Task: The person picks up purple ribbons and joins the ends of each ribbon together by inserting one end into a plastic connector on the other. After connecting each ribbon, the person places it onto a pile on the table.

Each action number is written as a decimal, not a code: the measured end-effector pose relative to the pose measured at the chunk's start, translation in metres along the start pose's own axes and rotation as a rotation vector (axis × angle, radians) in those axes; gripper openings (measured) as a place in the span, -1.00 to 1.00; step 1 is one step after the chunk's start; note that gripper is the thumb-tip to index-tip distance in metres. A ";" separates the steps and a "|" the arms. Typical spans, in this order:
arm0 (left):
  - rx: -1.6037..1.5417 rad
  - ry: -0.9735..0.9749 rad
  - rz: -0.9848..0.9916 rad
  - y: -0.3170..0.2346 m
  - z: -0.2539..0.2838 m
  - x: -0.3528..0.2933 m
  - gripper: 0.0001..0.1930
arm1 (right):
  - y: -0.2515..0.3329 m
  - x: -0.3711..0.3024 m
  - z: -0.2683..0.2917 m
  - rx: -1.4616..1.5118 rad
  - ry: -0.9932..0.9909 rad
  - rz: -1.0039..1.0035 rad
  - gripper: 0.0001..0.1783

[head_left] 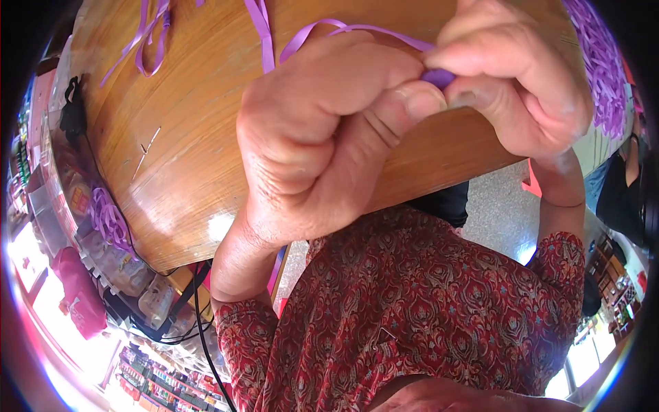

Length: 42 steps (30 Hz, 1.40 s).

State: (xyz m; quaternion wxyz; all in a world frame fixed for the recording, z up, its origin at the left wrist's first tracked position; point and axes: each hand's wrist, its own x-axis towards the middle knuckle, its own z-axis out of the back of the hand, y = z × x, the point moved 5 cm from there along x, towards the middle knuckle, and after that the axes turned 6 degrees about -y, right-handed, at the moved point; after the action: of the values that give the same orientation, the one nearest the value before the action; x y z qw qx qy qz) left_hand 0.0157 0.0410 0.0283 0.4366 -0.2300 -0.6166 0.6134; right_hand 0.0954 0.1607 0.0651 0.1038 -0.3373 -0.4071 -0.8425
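Observation:
Between my two hands, held up over the wooden table (185,103), is a purple ribbon (384,31), bunched or folded into a small wad at the fingertips. My left hand (316,130) pinches it with thumb against curled fingers. From the other side my right hand (518,75) grips the same wad between thumb and forefinger, the fingertips of both hands nearly touching. The ribbon trails leftward behind my left hand. Whether the wad is a knot or a fold is hidden by the fingers.
More purple ribbon (159,40) with a knotted loop lies at the table's far left. A thin metal needle-like tool (146,152) rests nearby. Purple ribbon heaps (604,75) fill the right edge. A black cable (199,323) and a pink bag (79,295) are at left.

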 end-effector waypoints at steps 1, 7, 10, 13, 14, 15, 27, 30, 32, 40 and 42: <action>-0.059 -0.080 0.050 0.004 0.005 -0.003 -0.87 | -0.005 -0.004 -0.008 0.047 0.095 -0.115 -0.74; -0.262 0.029 0.102 0.004 0.001 0.007 -0.79 | -0.018 0.001 0.022 0.147 0.229 -0.425 -0.75; -0.327 -0.071 0.192 0.015 0.009 0.001 -0.80 | -0.031 -0.009 0.010 0.298 0.079 -0.439 -0.80; -0.450 -0.125 0.200 0.021 0.013 0.002 -0.83 | -0.034 -0.007 0.010 0.299 0.052 -0.408 -0.83; -0.453 -0.118 0.190 0.020 0.012 0.004 -0.83 | -0.052 -0.007 0.005 0.289 0.048 -0.402 -0.83; -0.486 -0.105 0.227 0.020 0.010 0.007 -0.85 | -0.063 -0.002 0.004 0.568 -0.022 0.024 -0.85; -0.504 -0.169 0.260 0.020 0.014 0.007 -0.89 | -0.088 -0.011 0.026 1.075 -0.187 0.379 -0.89; -0.404 -0.177 0.175 0.018 0.015 0.008 -0.89 | -0.096 -0.012 0.029 1.284 -0.209 0.463 -0.89; -0.331 -0.179 0.106 0.018 0.016 0.009 -0.89 | -0.100 -0.012 0.032 1.407 -0.223 0.475 -0.89; -0.144 -0.192 -0.123 0.014 0.018 0.011 -0.89 | -0.072 -0.006 0.032 0.874 -0.340 0.411 -0.83; -0.132 -0.202 -0.107 0.017 0.020 0.010 -0.89 | -0.068 0.006 0.019 0.590 -0.411 0.606 -0.80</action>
State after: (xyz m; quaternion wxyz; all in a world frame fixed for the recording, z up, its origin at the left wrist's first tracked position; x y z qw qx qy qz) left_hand -0.0100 0.0403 0.0171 0.3883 -0.1619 -0.7079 0.5674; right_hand 0.0695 0.2198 0.0353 0.3540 -0.5568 -0.5245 -0.5381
